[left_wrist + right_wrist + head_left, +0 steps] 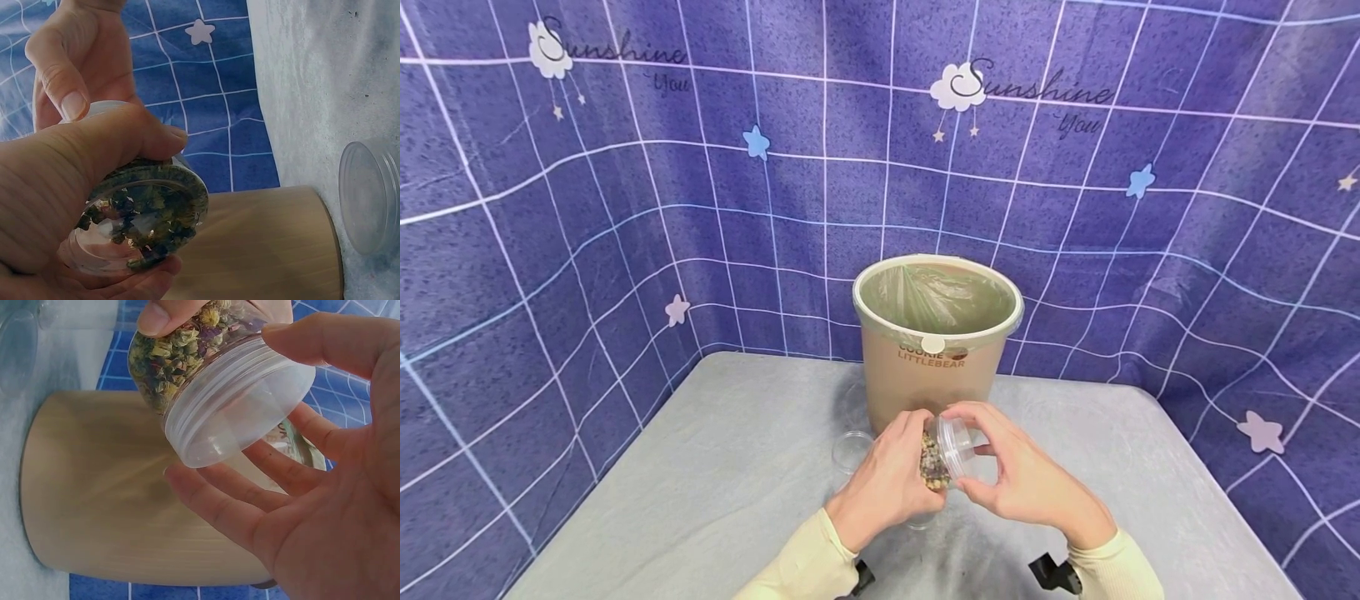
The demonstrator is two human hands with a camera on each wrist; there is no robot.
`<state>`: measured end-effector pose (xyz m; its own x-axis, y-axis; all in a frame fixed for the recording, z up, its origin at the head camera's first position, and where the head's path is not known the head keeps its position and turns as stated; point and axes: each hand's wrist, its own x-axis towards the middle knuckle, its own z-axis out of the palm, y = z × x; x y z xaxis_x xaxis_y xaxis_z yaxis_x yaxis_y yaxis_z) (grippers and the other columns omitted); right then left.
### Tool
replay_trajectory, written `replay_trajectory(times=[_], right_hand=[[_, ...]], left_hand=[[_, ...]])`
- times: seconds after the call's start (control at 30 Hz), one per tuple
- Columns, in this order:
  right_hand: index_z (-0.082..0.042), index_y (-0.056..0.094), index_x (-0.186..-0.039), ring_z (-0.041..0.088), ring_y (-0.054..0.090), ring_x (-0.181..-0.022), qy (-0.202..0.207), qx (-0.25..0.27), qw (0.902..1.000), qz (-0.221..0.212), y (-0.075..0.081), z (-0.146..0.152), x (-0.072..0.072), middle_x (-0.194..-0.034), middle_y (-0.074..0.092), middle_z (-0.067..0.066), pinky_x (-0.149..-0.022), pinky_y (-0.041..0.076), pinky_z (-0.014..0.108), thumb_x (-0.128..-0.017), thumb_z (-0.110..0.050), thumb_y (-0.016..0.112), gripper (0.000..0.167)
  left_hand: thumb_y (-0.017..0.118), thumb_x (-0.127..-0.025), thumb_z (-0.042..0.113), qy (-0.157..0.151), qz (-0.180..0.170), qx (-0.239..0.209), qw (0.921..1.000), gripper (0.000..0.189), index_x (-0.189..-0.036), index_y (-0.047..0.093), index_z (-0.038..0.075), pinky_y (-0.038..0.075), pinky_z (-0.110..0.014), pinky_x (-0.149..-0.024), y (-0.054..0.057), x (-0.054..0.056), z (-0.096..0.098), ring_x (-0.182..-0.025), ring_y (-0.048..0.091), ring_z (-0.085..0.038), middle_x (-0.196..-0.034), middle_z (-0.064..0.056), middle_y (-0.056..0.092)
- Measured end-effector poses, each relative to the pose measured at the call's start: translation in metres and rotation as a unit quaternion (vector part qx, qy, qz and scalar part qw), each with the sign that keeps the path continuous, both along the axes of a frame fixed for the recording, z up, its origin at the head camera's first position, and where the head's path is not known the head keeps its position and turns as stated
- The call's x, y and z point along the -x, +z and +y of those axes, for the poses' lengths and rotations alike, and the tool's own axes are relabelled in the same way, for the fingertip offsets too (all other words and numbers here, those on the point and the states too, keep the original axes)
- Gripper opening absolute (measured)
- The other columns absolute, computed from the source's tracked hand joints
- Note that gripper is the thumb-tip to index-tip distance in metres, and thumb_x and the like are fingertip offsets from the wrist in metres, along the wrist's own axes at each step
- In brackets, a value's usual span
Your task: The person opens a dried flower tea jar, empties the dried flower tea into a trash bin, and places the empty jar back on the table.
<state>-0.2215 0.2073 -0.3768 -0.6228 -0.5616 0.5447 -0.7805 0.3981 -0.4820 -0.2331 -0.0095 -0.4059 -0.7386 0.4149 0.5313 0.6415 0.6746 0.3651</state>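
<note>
A clear jar (pixel 932 462) with dried flower buds inside lies tilted on its side in my left hand (pixel 886 477), which grips it around the body. Its translucent screw lid (pixel 240 403) is on the jar and faces my right hand (pixel 1028 479). The right thumb and fingers are bent around the lid's rim, the thumb at one edge and fingertips at the opposite side. In the left wrist view, buds (pixel 150 219) show through the jar's base. Both hands are close in front of a beige bin (pixel 932 387).
The bin has a white rim (pixel 861 310) and a greenish plastic liner (pixel 925 296). A clear round container (pixel 853 452) is on the grey-covered table (pixel 722 467), left of the hands. A purple grid-patterned curtain (pixel 790 183) surrounds the table's back and sides.
</note>
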Motion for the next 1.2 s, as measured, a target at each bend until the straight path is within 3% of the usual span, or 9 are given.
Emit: replay_trajectory(times=[0.13,0.3,0.5,0.63,0.87,1.2], right_hand=[[-0.015,0.045,-0.149,0.021,0.059,-0.123,-0.020,-0.004,0.9998,-0.001,0.000,-0.001,-0.001,-0.144,0.053,0.000,-0.088,0.060,0.040,-0.080,-0.006,0.083,0.079],[-0.021,0.041,-0.154,0.029,0.059,-0.128,-0.081,-0.001,0.9964,-0.027,-0.001,-0.004,-0.003,-0.148,0.052,0.006,-0.087,0.060,0.040,-0.092,-0.027,0.078,0.073],[-0.021,0.047,-0.150,0.027,0.068,-0.113,-0.155,0.017,0.9842,-0.083,-0.003,-0.010,-0.003,-0.141,0.059,0.010,-0.078,0.059,0.033,-0.099,-0.037,0.068,0.058],[-0.022,0.052,-0.145,0.019,0.071,-0.098,-0.195,0.017,0.9760,-0.096,-0.003,-0.014,-0.002,-0.130,0.066,0.010,-0.077,0.058,0.037,-0.100,-0.041,0.066,0.051],[-0.021,0.056,-0.143,0.010,0.065,-0.083,-0.227,0.010,0.9673,-0.113,-0.005,-0.018,0.000,-0.117,0.070,0.008,-0.072,0.053,0.034,-0.099,-0.045,0.065,0.051],[-0.022,0.062,-0.136,0.008,0.064,-0.080,-0.240,0.012,0.9598,-0.144,-0.005,-0.020,-0.001,-0.109,0.070,0.004,-0.070,0.053,0.032,-0.098,-0.048,0.066,0.047]], left_hand=[[0.093,-0.054,0.024,-0.001,0.007,-0.001,1.0000,0.084,-0.127,0.054,0.009,0.054,-0.032,-0.089,0.000,0.001,0.000,-0.098,0.058,-0.015,-0.112,-0.002,0.060],[0.093,-0.054,0.024,-0.004,0.005,-0.006,1.0000,0.083,-0.126,0.054,0.009,0.054,-0.032,-0.090,0.000,0.000,0.000,-0.099,0.058,-0.015,-0.113,-0.001,0.060],[0.093,-0.054,0.025,0.002,0.011,0.001,0.9999,0.085,-0.127,0.054,0.009,0.054,-0.033,-0.092,0.001,0.000,0.000,-0.101,0.059,-0.016,-0.114,-0.002,0.060],[0.094,-0.053,0.025,0.005,0.015,0.005,0.9999,0.085,-0.127,0.054,0.009,0.054,-0.033,-0.092,0.002,0.000,0.000,-0.101,0.059,-0.016,-0.113,-0.002,0.060],[0.093,-0.054,0.024,0.005,0.002,0.004,1.0000,0.083,-0.126,0.054,0.010,0.054,-0.033,-0.092,0.002,-0.002,0.001,-0.100,0.058,-0.016,-0.113,-0.002,0.060],[0.093,-0.054,0.024,0.007,0.000,0.005,1.0000,0.083,-0.127,0.054,0.009,0.053,-0.033,-0.092,0.002,-0.003,0.002,-0.100,0.059,-0.017,-0.113,-0.003,0.061]])
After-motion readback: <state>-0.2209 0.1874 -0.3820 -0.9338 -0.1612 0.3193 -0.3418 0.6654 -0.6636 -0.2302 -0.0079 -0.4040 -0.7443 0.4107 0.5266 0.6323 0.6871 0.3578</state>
